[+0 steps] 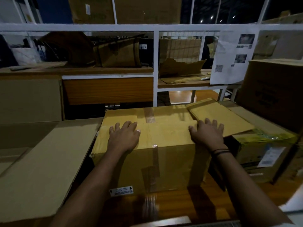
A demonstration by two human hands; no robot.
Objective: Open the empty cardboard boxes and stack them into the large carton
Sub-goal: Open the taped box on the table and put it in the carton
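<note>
Cardboard box (164, 135), taped shut, centred on wooden table (180, 202). Left hand (124, 136) and right hand (207, 135) well apart, flat on its top, fingers spread, gripping nothing. Probably opening stage, barely begun: next, need to split tape seam (148, 117) and lift flaps. Large carton (41, 169) apparently at left, interior cut off. Box contents hidden; label (121, 190) print unreadable in dim light.

Dim overall, warm yellow cast. Top of taped box (164, 131) brightest, lit from above. Glare streaks on glossy worktop (164, 203) in front of box. Left of box murky shadow. Rails (147, 27) behind box bowed by wide-angle lens; background soft.
</note>
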